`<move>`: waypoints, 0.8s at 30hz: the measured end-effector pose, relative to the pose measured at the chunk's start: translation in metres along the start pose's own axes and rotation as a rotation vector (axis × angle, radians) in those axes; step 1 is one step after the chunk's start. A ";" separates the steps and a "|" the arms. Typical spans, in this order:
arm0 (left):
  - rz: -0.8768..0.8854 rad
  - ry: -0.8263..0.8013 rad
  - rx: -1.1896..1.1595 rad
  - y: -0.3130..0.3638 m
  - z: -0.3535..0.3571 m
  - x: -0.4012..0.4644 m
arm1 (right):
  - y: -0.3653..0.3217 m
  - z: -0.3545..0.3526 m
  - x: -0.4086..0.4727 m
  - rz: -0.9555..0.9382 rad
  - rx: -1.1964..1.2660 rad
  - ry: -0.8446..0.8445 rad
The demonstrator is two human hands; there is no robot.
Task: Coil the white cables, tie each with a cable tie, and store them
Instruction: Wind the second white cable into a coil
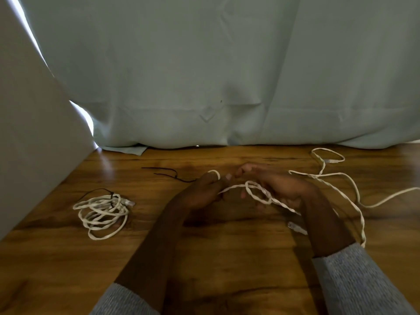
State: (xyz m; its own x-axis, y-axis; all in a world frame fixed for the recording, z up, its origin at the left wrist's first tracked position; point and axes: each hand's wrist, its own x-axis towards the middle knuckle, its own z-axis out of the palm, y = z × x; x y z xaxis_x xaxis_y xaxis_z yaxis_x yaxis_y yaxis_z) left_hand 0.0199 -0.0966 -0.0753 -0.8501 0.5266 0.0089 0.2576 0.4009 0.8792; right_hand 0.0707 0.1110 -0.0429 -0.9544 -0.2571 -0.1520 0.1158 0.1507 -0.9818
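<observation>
So from the head cam: both hands hold the loose white cable [258,192] mid-counter [227,258], left hand [204,189] fingers pinching one end, right hand [284,187] fingers curled round a small loop. Tied coil [102,212] sits left, black cable ties [168,172] behind.

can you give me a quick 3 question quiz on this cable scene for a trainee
1. True or false: the coiled cable on the table's left already has a black tie on it.
2. Which hand holds the loose white cable? A) left only B) right only C) both
3. Fill in: spare black ties lie on the table ____ the left hand.

Key: 1 true. 2 C, left hand and right hand. 3 beyond.
</observation>
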 end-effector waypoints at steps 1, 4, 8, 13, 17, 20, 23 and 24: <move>0.018 -0.002 0.006 -0.001 -0.002 0.001 | -0.002 -0.002 -0.002 0.027 0.034 0.005; 0.033 0.012 -0.017 -0.013 -0.005 0.008 | -0.001 -0.007 0.003 0.005 0.064 0.185; -0.053 0.150 -0.001 -0.014 -0.003 0.015 | 0.003 -0.011 0.005 -0.132 -0.178 0.420; -0.087 0.185 0.168 -0.014 0.007 0.021 | -0.001 -0.013 0.001 -0.311 -0.580 0.319; 0.009 0.322 0.227 -0.017 0.007 0.024 | -0.005 -0.021 -0.005 -0.321 -0.473 0.237; 0.081 0.400 0.262 -0.019 0.004 0.026 | 0.001 -0.027 0.002 -0.355 -0.672 0.306; 0.075 0.410 0.287 -0.020 0.003 0.027 | 0.006 -0.030 0.009 -0.339 -0.789 0.302; 0.069 0.398 0.294 -0.020 0.004 0.027 | 0.007 -0.030 0.010 -0.329 -0.826 0.301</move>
State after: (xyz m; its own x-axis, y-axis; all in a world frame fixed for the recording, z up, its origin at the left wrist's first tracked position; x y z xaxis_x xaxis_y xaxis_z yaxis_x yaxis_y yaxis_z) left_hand -0.0066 -0.0878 -0.0948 -0.9210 0.2554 0.2940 0.3894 0.6000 0.6988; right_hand 0.0540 0.1384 -0.0479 -0.9489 -0.1669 0.2679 -0.2945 0.7739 -0.5607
